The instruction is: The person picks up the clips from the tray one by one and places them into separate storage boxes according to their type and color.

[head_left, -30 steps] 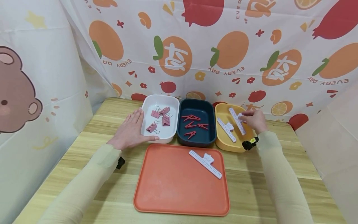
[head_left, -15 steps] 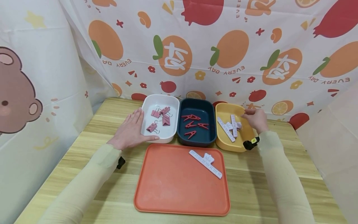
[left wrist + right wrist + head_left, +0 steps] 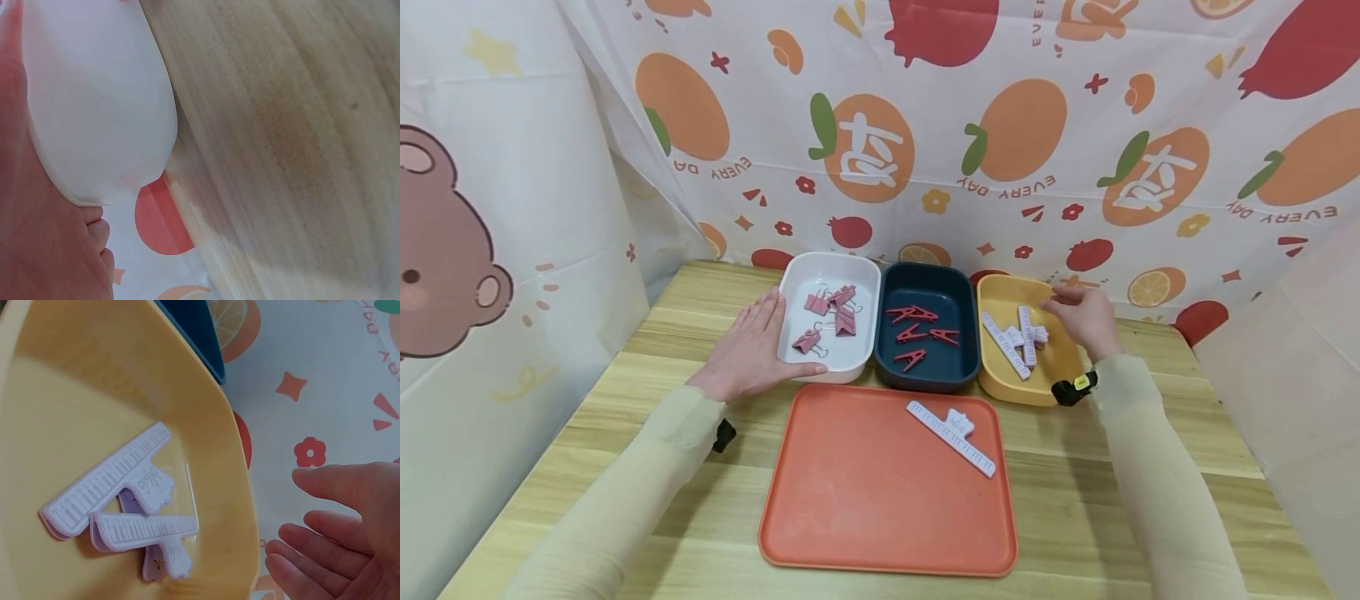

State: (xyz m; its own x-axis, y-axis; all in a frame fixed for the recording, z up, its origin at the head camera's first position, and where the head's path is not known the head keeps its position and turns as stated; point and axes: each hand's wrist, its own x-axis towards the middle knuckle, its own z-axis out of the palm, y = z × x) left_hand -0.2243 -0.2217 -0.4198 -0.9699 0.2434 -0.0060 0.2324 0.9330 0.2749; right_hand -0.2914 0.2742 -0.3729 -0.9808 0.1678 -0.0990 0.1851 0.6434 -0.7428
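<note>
My right hand (image 3: 1086, 321) hovers at the right rim of the yellow bin (image 3: 1062, 367), its fingers loose and holding nothing. Inside that bin lie two pale purple ruler-shaped clips; one clip (image 3: 106, 481) partly touches or overlaps the other clip (image 3: 147, 531). A third ruler-shaped clip (image 3: 951, 437) lies at the upper right of the orange tray (image 3: 865, 500). With straight, spread fingers, my left hand (image 3: 752, 346) rests against the left side of the white bin (image 3: 803, 273). Several pink binder clips (image 3: 845, 322) lie in the white bin.
Between the white and yellow bins stands a dark blue bin (image 3: 928, 283) with several small red clothespins (image 3: 912, 334). The wooden table (image 3: 700, 517) meets a printed cloth backdrop (image 3: 940, 167) right behind the bins. The tray sits directly in front of them.
My right hand has let go of a ruler-shaped clip, which dropped into the yellow bin beside the other and turned more upright in view. My left hand has stayed in place.
</note>
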